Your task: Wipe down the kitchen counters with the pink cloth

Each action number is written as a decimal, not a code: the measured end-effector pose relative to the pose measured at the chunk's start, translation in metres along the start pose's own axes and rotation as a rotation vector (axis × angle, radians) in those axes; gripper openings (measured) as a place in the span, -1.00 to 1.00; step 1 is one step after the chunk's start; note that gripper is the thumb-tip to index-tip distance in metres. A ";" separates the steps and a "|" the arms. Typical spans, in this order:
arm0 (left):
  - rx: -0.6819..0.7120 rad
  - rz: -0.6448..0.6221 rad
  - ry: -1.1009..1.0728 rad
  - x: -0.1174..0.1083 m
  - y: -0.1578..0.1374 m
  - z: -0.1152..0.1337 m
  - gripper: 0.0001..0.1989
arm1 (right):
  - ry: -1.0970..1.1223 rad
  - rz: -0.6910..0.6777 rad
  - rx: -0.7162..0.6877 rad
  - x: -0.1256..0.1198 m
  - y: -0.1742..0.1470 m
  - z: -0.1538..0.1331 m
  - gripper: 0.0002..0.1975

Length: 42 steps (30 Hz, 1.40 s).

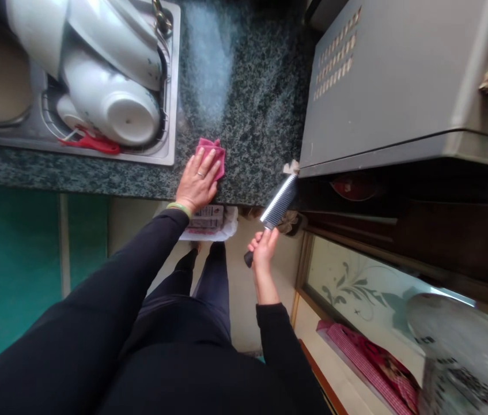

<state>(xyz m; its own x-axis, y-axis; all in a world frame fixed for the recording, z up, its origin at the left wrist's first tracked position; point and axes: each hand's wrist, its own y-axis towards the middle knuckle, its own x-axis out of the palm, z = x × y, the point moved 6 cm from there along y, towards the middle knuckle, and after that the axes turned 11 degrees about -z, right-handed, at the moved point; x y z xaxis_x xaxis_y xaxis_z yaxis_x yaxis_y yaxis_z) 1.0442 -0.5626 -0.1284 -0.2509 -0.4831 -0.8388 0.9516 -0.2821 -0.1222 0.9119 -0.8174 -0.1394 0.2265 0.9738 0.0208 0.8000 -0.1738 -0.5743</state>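
My left hand (198, 180) lies flat with its fingers stretched out on a folded pink cloth (215, 155), pressing it against the dark speckled countertop (252, 132) near the front edge. In my right hand (263, 249) is the black handle of a ridged knife (279, 202), a broad shiny metal blade with fine grooves. The fingers are wrapped round the handle. The blade points up and to the right, past the counter's front edge. Close to its tip, a small whitish piece (291, 167) sits by the corner of a grey appliance; I cannot make out what it is.
A metal sink (170, 155) at the upper left holds white bowls (114, 98) in a wire rack and a red-handled utensil (92, 143). The large grey appliance (382, 75) stands at the right. Below the counter edge is a white plastic bag (229, 225).
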 end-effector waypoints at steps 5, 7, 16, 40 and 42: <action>0.001 -0.010 -0.002 -0.001 0.000 0.000 -0.28 | -0.195 0.025 -0.001 -0.025 -0.011 -0.010 -0.55; -0.001 -0.008 -0.008 -0.001 0.000 0.000 -0.28 | -0.316 0.057 -0.004 -0.045 -0.016 -0.018 -0.44; -0.005 0.003 0.022 -0.001 0.000 0.001 -0.31 | -0.538 -0.101 -0.078 -0.082 -0.031 -0.016 -0.37; 0.502 -0.170 0.265 0.059 0.126 0.145 -0.67 | -1.524 -0.334 -0.495 -0.137 0.127 -0.104 -0.50; 0.523 -0.169 0.319 0.055 0.129 0.142 -0.66 | -1.519 -0.337 -0.495 -0.136 0.131 -0.106 -0.50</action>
<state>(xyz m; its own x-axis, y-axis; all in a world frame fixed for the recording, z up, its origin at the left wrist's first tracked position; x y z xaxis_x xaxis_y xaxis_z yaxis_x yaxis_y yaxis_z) 1.1279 -0.7433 -0.1145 -0.2480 -0.1489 -0.9572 0.6704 -0.7396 -0.0586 1.0449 -0.9884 -0.1305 -0.4697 0.1643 -0.8674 0.8552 0.3287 -0.4008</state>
